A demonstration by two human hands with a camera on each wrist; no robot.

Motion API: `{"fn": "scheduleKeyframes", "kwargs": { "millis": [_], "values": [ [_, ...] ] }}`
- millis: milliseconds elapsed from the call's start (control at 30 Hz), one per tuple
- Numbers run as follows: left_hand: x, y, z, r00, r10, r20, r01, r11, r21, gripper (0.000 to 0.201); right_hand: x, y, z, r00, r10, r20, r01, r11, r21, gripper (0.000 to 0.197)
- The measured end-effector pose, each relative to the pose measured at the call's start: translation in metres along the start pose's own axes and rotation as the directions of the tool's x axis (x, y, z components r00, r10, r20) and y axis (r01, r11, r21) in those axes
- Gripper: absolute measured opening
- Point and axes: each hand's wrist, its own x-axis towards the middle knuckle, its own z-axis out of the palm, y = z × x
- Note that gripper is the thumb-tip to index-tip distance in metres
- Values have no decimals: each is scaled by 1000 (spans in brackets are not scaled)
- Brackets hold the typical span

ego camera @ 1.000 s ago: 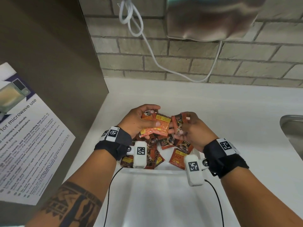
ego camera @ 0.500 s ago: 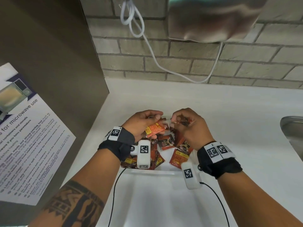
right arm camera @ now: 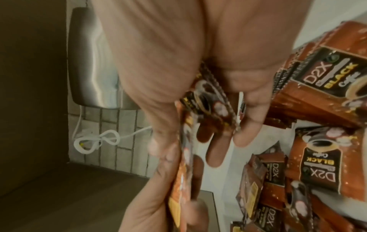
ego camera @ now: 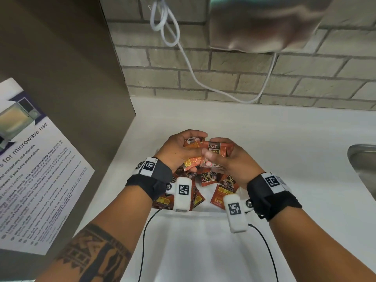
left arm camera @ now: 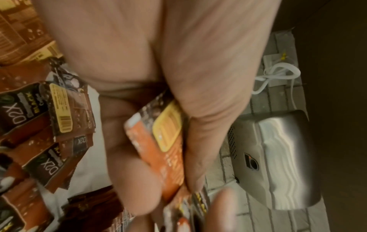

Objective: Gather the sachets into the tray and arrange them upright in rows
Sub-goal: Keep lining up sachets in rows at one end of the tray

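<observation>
Several orange-brown coffee sachets (ego camera: 208, 178) lie jumbled in a white tray (ego camera: 205, 212) on the counter. Above them my left hand (ego camera: 179, 149) grips a small stack of sachets (left arm camera: 164, 146) between thumb and fingers. Close against it, my right hand (ego camera: 227, 159) pinches a sachet (ego camera: 217, 148) whose printed face turns up toward me; in the right wrist view this sachet (right arm camera: 210, 109) sits between thumb and fingers. The two hands meet over the tray's far part. More loose sachets (right arm camera: 321, 164) show below the right hand.
A white counter (ego camera: 264, 139) runs back to a brick wall. A steel hand dryer (ego camera: 260, 23) with a white cable (ego camera: 173, 37) hangs above. A brown panel with a microwave notice (ego camera: 30, 169) stands at left; a steel sink (ego camera: 364, 163) lies at right.
Both hands dipped toward the tray, then rose together again. The right hand's sachet has turned its printed front up and now presses against the stack in the left hand.
</observation>
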Motion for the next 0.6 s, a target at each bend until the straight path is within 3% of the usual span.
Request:
{"fn": "scheduleKeyframes", "kwargs": {
  "millis": [67, 133, 200, 300, 367, 600],
  "values": [
    [2, 0, 3, 1000, 0, 10, 0, 1000, -10, 33, 1, 1, 1, 999, -44, 31, 46, 998, -49, 39],
    [2, 1, 2, 999, -36, 17, 37, 997, -63, 27, 2, 0, 0, 999, -25, -40, 27, 999, 42, 33],
    [2, 1, 0, 998, -55, 17, 57, 991, -122, 28, 1, -3, -3, 997, 11, -75, -1, 992, 127, 39],
    [4, -1, -2, 999, 14, -41, -17, 997, -72, 32, -1, -5, -3, 999, -18, -46, 23, 995, 93, 29],
    [4, -1, 2, 996, 36, -77, -38, 999, -19, 34, -1, -6, 3, 999, -22, -27, 23, 998, 52, 38],
    [3, 1, 12, 988, -71, -140, 67, 997, -34, 18, 1, -2, 1, 998, 11, -59, -11, 1000, 12, 37]
  ]
}}
